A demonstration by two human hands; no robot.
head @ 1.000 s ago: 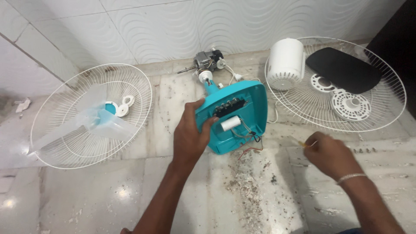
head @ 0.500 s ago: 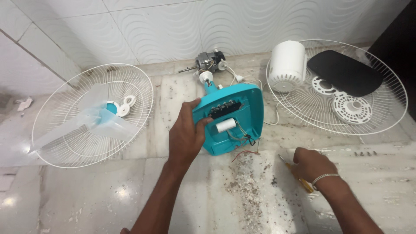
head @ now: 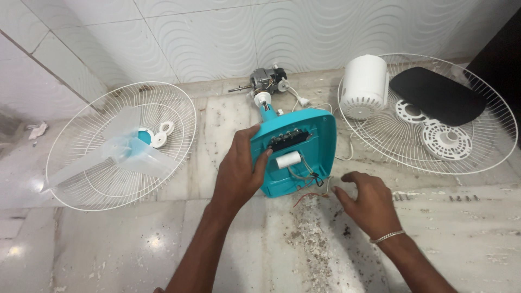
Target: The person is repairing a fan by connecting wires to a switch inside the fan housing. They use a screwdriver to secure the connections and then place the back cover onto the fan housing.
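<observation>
A teal fan base housing [head: 309, 135] lies upside down on the marble floor, showing a black switch block, a white capacitor [head: 288, 160] and loose wires [head: 312, 184]. My left hand [head: 237, 171] grips the housing's left edge, thumb on the rim. My right hand [head: 364, 201] hovers palm down just right of the wires at the housing's near corner, fingers spread and holding nothing. A bare fan motor [head: 266, 80] with a white neck piece sits behind the housing, joined to it by cables.
A white wire guard [head: 81, 179] at left holds translucent fan blades [head: 127, 152]. A second guard [head: 488, 157] at right holds a white motor cover [head: 364, 87], a black plate and white plastic rings. Dust and debris [head: 309, 239] cover the floor; small screws [head: 461, 198] lie right.
My right hand moved left and up from the floor toward the wires at the housing's near corner. My left hand stayed on the housing.
</observation>
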